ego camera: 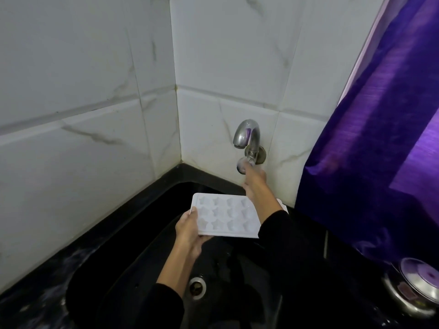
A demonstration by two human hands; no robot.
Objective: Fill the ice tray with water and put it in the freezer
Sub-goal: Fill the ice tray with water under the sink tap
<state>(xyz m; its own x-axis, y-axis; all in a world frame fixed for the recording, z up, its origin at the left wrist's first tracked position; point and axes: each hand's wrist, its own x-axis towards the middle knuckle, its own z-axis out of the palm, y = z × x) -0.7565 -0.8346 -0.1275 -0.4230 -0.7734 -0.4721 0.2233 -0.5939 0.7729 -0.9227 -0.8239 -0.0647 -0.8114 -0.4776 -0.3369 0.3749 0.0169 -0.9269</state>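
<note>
Gripping ice tray [228, 216], left fingers [193, 213]; right hand [254, 180] seemingly touching tap knob [242, 165].

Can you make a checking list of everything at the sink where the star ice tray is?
Surface: black sink, drain uncovered.
Job's things: white ice tray with star moulds, held over the sink; tap, no stream seen.
Clutter: steel lidded pot at right.
Hands: left hand grips the tray's left edge; right hand reaches the tap knob.
Cables: nothing seen.
Surroundings: white marbled wall tiles, purple curtain.
</note>
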